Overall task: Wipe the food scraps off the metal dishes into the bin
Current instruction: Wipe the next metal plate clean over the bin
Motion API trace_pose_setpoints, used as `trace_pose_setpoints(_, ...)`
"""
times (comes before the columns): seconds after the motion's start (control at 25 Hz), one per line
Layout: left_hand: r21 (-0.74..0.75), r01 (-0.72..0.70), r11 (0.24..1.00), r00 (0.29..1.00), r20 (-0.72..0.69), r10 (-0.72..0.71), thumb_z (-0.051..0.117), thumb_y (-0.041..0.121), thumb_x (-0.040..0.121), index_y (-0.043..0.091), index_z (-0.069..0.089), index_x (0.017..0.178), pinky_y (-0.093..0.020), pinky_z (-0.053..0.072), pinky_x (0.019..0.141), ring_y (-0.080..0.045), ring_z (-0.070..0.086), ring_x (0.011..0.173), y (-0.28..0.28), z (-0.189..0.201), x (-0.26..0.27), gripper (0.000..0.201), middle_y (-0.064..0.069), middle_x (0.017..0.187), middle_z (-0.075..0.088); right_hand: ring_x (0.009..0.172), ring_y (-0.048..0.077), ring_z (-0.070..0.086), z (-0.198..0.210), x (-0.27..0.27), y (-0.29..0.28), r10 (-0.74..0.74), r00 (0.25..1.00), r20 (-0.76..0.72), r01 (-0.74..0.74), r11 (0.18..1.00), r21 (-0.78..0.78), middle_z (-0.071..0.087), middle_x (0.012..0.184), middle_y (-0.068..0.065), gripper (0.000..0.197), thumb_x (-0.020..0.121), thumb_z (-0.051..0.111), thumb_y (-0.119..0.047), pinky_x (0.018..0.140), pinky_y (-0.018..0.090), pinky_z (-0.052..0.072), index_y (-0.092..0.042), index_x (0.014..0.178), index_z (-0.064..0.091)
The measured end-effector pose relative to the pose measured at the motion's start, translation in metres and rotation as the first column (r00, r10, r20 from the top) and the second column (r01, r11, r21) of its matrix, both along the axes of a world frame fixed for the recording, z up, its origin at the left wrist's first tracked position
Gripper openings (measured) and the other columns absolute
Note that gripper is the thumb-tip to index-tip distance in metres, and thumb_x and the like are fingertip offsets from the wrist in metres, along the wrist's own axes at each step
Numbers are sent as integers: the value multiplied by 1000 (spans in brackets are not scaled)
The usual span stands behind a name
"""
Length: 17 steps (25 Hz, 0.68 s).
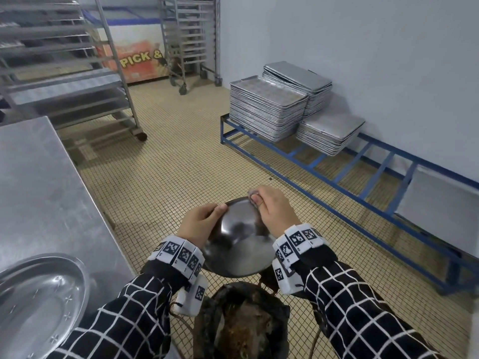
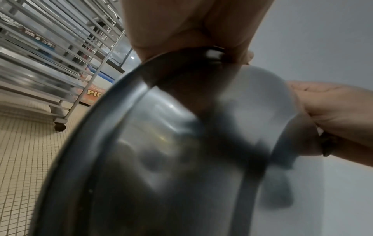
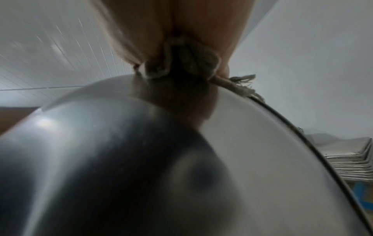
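Observation:
I hold a round metal dish (image 1: 237, 242) tilted above the bin (image 1: 241, 322), a dark-lined bin with brown food scraps inside. My left hand (image 1: 201, 220) grips the dish's left rim, thumb over the edge; the left wrist view shows the same dish (image 2: 161, 151) close up and my left hand (image 2: 191, 32) on its rim. My right hand (image 1: 269, 206) holds a crumpled grey cloth (image 1: 252, 194) pressed on the dish's far rim. In the right wrist view the frayed cloth (image 3: 191, 63) sits bunched under my right hand (image 3: 181, 32), against the dish (image 3: 141, 159).
A steel table (image 1: 44, 193) stands at left with another oval metal dish (image 1: 39, 301) on its near corner. Stacks of baking trays (image 1: 269, 110) rest on a low blue rack (image 1: 363, 177) along the right wall. Wheeled tray racks (image 1: 77, 73) stand behind on the tiled floor.

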<state>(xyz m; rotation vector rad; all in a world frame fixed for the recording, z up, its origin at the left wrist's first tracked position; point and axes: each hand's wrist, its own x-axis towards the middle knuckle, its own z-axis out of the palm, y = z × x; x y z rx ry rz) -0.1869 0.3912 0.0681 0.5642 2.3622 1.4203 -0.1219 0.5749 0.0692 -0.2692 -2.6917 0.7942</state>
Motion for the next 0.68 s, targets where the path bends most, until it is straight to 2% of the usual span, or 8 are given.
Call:
trace_pose_setpoints(0.12, 19, -52, 998, 998, 21, 52, 49, 42, 95, 25, 68, 81, -29, 50, 72, -20, 63, 77, -2, 1, -1, 30, -1, 77, 68, 101, 18, 50, -5, -2, -6, -45, 995, -91, 44, 999, -18, 57, 108, 4, 25, 99, 41, -24, 90, 37, 46, -10, 110, 59)
trace_pose_setpoints(0.2, 25, -85, 996, 996, 23, 84, 48, 43, 95, 23, 69, 84, -35, 52, 76, -23, 65, 78, 0, 2, -1, 31, -4, 79, 70, 104, 20, 51, -8, -4, -14, -129, 965, -230, 120, 991, -53, 53, 116, 8, 26, 98, 44, -22, 89, 37, 50, -6, 113, 58)
trace_pose_setpoints(0.32, 44, -124, 991, 991, 59, 121, 47, 41, 97, 19, 68, 84, -37, 52, 78, -25, 65, 80, 5, 5, -2, 33, -9, 82, 70, 109, 23, 53, -15, 1, -36, -162, 933, -321, 199, 976, 87, 51, 123, 9, 31, 95, 46, -31, 89, 35, 50, -12, 114, 61)
trace_pose_setpoints(0.4, 61, -122, 991, 991, 63, 119, 46, 39, 98, 23, 66, 84, -34, 51, 78, -23, 65, 82, 8, 8, -3, 28, -6, 84, 70, 115, 24, 50, -21, 7, -56, -104, 946, -307, 169, 966, 195, 54, 124, 5, 36, 97, 41, -36, 97, 41, 44, -15, 117, 62)
trace_pose_setpoints(0.48, 76, -116, 990, 993, 39, 113, 46, 39, 97, 24, 67, 83, -36, 52, 78, -24, 66, 82, 9, 8, -4, 29, -6, 82, 71, 126, 22, 42, -23, 11, -66, -139, 945, -297, 205, 957, 205, 53, 130, -1, 40, 98, 35, -39, 109, 43, 32, -20, 125, 58)
trace_pose_setpoints(0.56, 82, -116, 990, 993, 36, 113, 45, 42, 97, 26, 67, 80, -40, 53, 79, -26, 66, 80, 8, 9, -3, 32, -7, 81, 71, 127, 20, 42, -25, 10, -59, -302, 911, -280, 348, 929, 130, 52, 133, -3, 43, 98, 29, -42, 108, 43, 33, -24, 128, 54)
trace_pose_setpoints(0.64, 98, -137, 986, 989, 75, 130, 44, 44, 97, 27, 66, 82, -39, 53, 81, -25, 66, 82, 6, 7, -4, 31, -5, 82, 71, 117, 20, 50, -28, 10, -45, -502, 839, -209, 478, 864, -156, 52, 129, -1, 44, 99, 28, -42, 97, 39, 44, -20, 126, 55)
trace_pose_setpoints(0.68, 108, -159, 981, 984, 101, 149, 43, 45, 97, 27, 66, 85, -37, 52, 80, -24, 65, 84, 5, 7, -4, 31, -3, 84, 70, 113, 21, 52, -30, 10, -35, -585, 801, -127, 517, 783, -345, 52, 127, 2, 43, 100, 30, -39, 90, 34, 46, -16, 124, 56)
